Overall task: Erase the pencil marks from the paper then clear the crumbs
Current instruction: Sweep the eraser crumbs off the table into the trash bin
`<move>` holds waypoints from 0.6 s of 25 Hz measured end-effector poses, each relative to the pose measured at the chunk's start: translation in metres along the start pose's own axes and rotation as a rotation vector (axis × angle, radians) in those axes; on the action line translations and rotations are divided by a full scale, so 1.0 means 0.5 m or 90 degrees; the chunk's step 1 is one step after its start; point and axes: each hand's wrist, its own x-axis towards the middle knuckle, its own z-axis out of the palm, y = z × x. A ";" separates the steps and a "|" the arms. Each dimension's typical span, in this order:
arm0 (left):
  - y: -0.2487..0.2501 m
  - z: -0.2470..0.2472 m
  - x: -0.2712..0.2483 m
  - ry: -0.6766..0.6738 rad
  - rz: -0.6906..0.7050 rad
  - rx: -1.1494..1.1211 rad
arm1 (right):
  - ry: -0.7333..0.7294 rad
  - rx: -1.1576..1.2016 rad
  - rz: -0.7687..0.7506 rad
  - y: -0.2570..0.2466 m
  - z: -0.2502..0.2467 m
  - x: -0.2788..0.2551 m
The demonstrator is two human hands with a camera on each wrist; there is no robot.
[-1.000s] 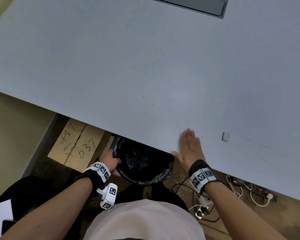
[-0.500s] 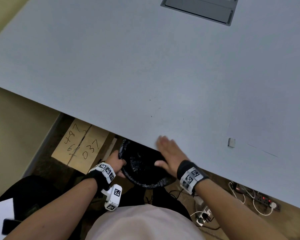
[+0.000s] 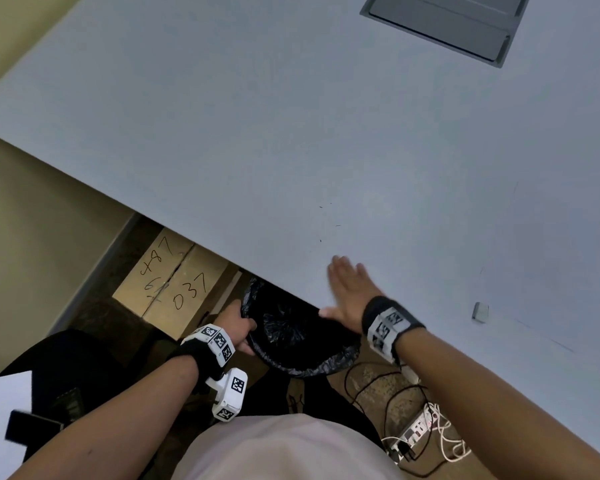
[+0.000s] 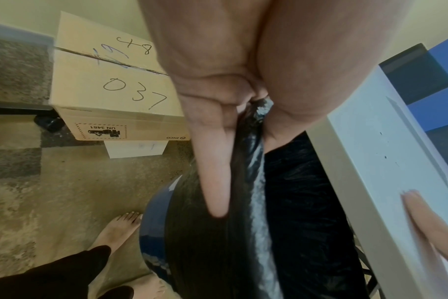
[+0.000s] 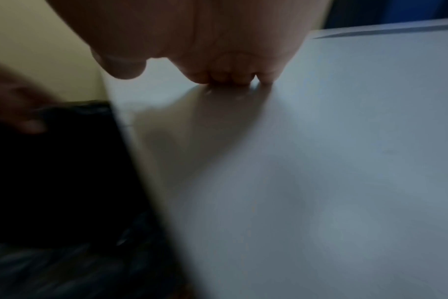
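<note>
A bin with a black liner [image 3: 302, 334] hangs just below the white table's front edge [image 3: 257, 133]. My left hand [image 3: 238, 327] grips its rim, fingers [image 4: 212, 172] outside the liner and thumb inside. My right hand [image 3: 347, 289] lies flat on the table beside the bin, fingers [image 5: 230, 76] straight and touching the surface. A few dark crumbs [image 3: 326, 216] are scattered just beyond its fingertips. A small white eraser [image 3: 480, 311] rests to the right, at the corner of the faint white paper [image 3: 551, 271]. The right wrist view is blurred.
A grey hatch [image 3: 444, 26] is set into the far table. Under the table stand a cardboard box marked 037 [image 3: 174, 282], a power strip with cables [image 3: 420, 427] and my bare feet [image 4: 118, 228]. A black chair with a phone [image 3: 32, 427] is at the left.
My right hand swept left to the table edge above the bin, then slid back onto the table towards the crumbs. My left hand kept holding the bin rim.
</note>
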 end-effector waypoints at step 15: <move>-0.002 0.007 0.015 0.015 -0.014 -0.037 | -0.017 -0.088 -0.023 0.032 -0.110 0.107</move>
